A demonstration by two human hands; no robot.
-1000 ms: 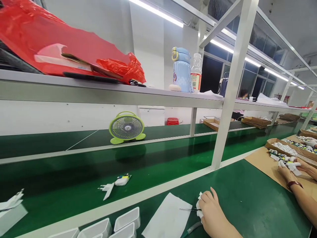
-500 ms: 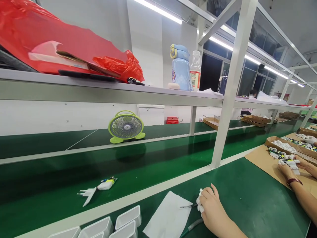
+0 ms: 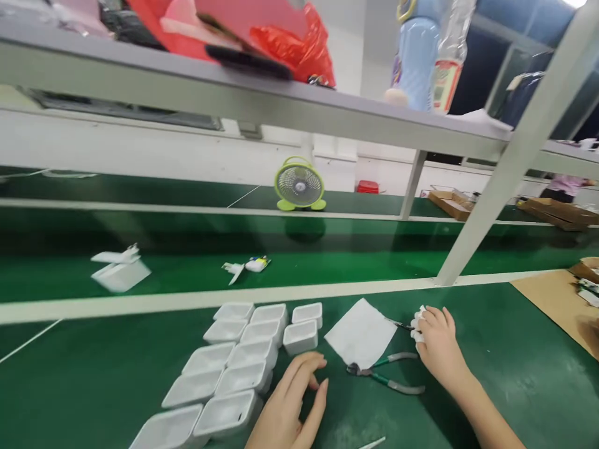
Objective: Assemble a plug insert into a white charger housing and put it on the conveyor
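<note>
My right hand is closed around a crumpled white bundle on the green bench. A thin dark pointed tool tip sticks out of the bundle to the left, over a white paper sheet; how tip and bundle join is hidden by the fingers. Below the sheet lie cutting pliers with green-grey handles, their jaws at its lower edge. My left hand hovers with curved, parted fingers, holding nothing visible. It is right beside rows of small white plastic trays.
Beyond the pale rail lie a white part with a small circuit board and a larger white piece. A green fan stands farther back. A slanted post and shelf cross the view. A white strip lies at the front edge.
The view has turned down and left, bringing the pliers and more trays into sight. My left hand has come into view. My right hand keeps its hold on the white bundle.
</note>
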